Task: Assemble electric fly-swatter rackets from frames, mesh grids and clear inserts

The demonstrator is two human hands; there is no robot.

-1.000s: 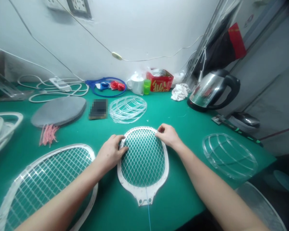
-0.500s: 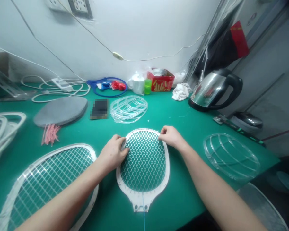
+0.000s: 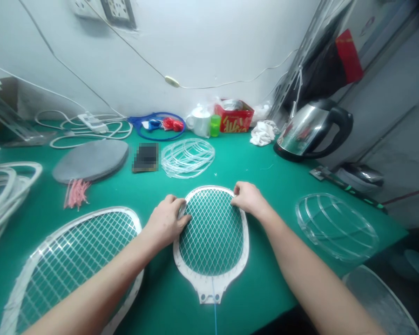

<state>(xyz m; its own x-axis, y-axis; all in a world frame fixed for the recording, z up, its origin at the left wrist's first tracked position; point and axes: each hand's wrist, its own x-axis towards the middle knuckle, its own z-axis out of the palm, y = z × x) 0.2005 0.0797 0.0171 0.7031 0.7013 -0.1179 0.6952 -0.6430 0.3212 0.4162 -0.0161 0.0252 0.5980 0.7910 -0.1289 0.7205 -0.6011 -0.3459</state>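
Observation:
An electric fly swatter head lies flat on the mat, with a white plastic frame (image 3: pixel 211 289) around a diamond wire mesh (image 3: pixel 213 237). My left hand (image 3: pixel 165 221) grips its upper left rim, fingers curled over the mesh edge. On the upper right rim, my right hand (image 3: pixel 247 199) pinches the frame with its fingertips. A thin blue wire (image 3: pixel 215 316) runs down from the frame's lower tip. To the lower left, a larger white-framed grid swatter (image 3: pixel 77 256) lies partly under my left forearm.
A green mat (image 3: pixel 265 172) covers the bench. Clear ribbed cages lie at right (image 3: pixel 337 227) and behind the hands (image 3: pixel 187 158). White frames (image 3: pixel 7 195) pile at far left. A grey oval pad (image 3: pixel 91 160), pink wires (image 3: pixel 77 194) and a steel kettle (image 3: pixel 312 130) stand further back.
The whole scene has shifted slightly right in the view. Both hands stay on the rim, and the swatter sits a little further right and straighter.

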